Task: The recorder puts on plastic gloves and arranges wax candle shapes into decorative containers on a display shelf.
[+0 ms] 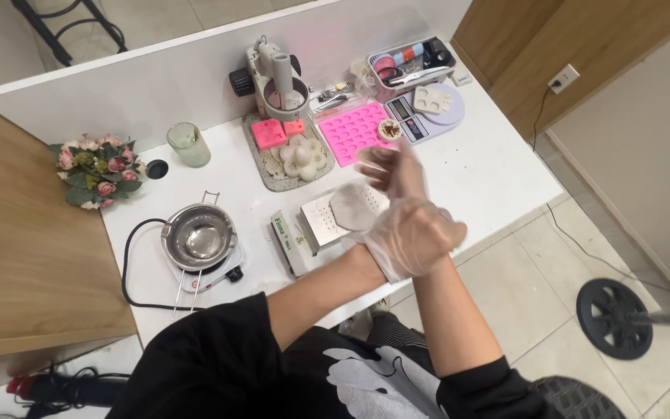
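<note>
The person stood at a white table (pixel 498 167) with both forearms raised over its front edge, the hands meeting above a small steel scale (pixel 327 221) on which a pale, flat oval piece (pixel 354 208) lay. The left hand (pixel 412 237) was already inside a thin clear disposable glove (pixel 397 248), its fingers loosely curled and gripping nothing that could be made out; its cuff sat bunched at the wrist, as a glove does when it is not fully drawn on. The right hand (pixel 393 167) was blurred with motion just beyond it, fingers spread and seemingly touching the glove's fingertips; whether it pinched the film or merely brushed it could not be told. The hands were held up and clear of the table, likely to keep the glove off the surface. The working things sat within easy reach in front: a pink silicone mould (pixel 354 132) with rows of small cavities, a stone-like tray (pixel 269 172) bearing white flower-shaped pieces (pixel 302 157) and a pink block (pixel 268 133), and a second scale (pixel 428 109) farther back beside a bin of tools (pixel 412 64). To the left, a steel melting pot (pixel 198 237) rested on a small electric hotplate (pixel 226 273), kept apart from the moulds, its black cord (pixel 129 271) looping off the edge. A bunch of pink flowers (pixel 98 171) and a ribbed glass (pixel 188 144) stood aside.
</note>
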